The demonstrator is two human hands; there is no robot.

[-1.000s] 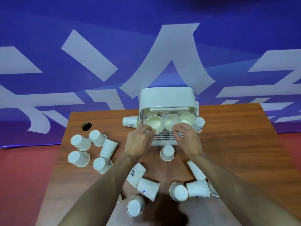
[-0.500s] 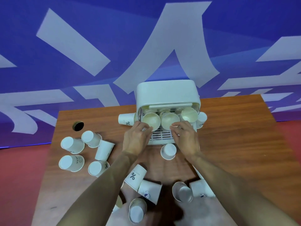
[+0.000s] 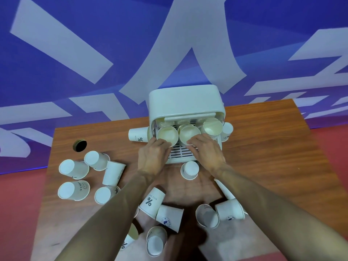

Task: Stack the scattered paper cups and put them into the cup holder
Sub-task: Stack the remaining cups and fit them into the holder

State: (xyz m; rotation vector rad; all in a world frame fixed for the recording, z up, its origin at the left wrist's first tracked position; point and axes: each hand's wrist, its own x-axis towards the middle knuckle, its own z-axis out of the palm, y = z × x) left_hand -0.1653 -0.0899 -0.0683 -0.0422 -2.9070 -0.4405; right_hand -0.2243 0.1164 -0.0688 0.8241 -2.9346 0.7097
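Both forearms are reaching forward, palms down. The left hand (image 3: 153, 155) is curling its fingers onto the left cup stack (image 3: 167, 134), the right hand (image 3: 206, 153) onto the middle cup stack (image 3: 189, 133).

scattered paper cups (image 3: 73, 169), three in holder (image 3: 185, 102)

Looks like a staged booth or studio corner. Marked by a blue backdrop (image 3: 75, 53) with white lettering, red flooring (image 3: 18, 204), a wooden desk (image 3: 263, 151) with cable hole (image 3: 79, 145).
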